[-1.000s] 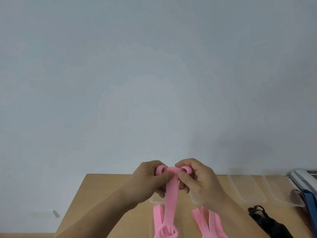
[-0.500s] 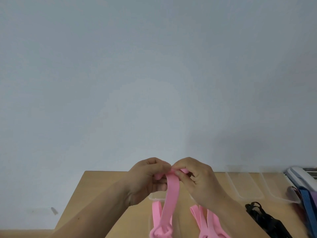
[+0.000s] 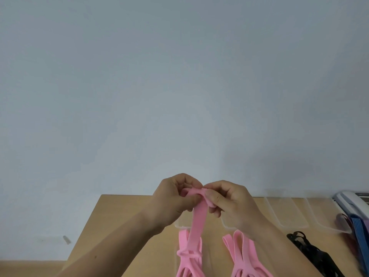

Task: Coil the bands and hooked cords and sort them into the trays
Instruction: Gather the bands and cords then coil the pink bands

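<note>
Pink flat elastic band (image 3: 196,222) hangs from your two hands, above the near middle of the light wooden table (image 3: 119,216). Its top end is folded into a small roll between your fingers. The strip falls down from there, slanted a little to the left, and its lower end makes a small loop that reaches the other pink bands (image 3: 182,241) lying under it.

Your left hand (image 3: 173,200) has the fingers curled and pinches the rolled end from the left, with the thumb against the strip. Your right hand (image 3: 231,202) is curled too and pinches the same end from the right.

Just right of the hanging strip lies a second bundle of pink flat bands (image 3: 244,254). Clear plastic trays (image 3: 279,212) stand in a row behind your hands, toward the far edge. At the right side lie black hooked cords (image 3: 307,248) and a blue striped cord (image 3: 359,234). Any writing on these things is too small to read.
</note>
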Available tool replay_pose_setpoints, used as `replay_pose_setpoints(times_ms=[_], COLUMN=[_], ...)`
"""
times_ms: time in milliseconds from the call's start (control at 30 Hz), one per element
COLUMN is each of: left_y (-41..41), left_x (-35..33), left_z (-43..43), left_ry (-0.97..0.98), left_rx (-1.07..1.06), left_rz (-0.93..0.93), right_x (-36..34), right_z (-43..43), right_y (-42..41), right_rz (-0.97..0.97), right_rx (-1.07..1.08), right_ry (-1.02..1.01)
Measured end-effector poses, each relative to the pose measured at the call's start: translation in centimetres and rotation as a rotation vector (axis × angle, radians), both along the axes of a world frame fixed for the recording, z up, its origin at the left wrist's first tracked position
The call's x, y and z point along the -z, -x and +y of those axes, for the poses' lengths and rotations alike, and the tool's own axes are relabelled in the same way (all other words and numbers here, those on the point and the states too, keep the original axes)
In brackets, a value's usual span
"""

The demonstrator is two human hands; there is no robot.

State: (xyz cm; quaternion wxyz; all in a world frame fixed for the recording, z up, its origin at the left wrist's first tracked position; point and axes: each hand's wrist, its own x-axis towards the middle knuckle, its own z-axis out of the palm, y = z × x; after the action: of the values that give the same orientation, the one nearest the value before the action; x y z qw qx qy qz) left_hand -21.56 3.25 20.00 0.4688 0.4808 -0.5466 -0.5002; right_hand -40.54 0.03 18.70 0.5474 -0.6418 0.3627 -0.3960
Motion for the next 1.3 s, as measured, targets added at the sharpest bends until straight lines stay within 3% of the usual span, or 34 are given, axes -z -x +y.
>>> replay_pose_setpoints(times_ms=[167, 467, 600, 800, 933, 1033, 1167, 1300], left_y=[-0.2, -0.7, -0.8, -1.1, -1.1, -1.1, -1.1, -1.1], left_x=[-0.2, -0.2, -0.5, -1.1, -1.2, -0.7, -0.5, -0.4], left_z=[0.1, 0.4, 0.6, 0.3, 0.4, 0.4, 0.4, 0.2], left_ry=[-0.145, -0.195, -0.243, -0.337, -0.346, -0.345, -0.305, -0.158], left_rx=[0.038, 0.134, 0.184, 0.173, 0.232, 0.162, 0.081, 0.058], left_rz=[0.200, 0.099, 0.164, 0.258, 0.237, 0.237, 0.297, 0.228], right_x=[-0.4, -0.6, -1.5, -0.8, -0.2, 0.0, 0.3, 0.1], right_z=[0.1, 0.0, -0.2, 0.0, 0.0, 0.0, 0.2, 0.3], right_y=[-0.1, 0.6, 1.2, 0.2, 0.1, -0.1, -0.4, -0.6], right_rz=[-0.060, 0.100, 0.176, 0.120, 0.177, 0.216, 0.140, -0.029], right_rx=[-0.031, -0.064, -0.056, 0.014, 0.024, 0.024, 0.043, -0.030], right_ry=[0.000, 0.035, 0.139, 0.228, 0.292, 0.338, 0.243, -0.010])
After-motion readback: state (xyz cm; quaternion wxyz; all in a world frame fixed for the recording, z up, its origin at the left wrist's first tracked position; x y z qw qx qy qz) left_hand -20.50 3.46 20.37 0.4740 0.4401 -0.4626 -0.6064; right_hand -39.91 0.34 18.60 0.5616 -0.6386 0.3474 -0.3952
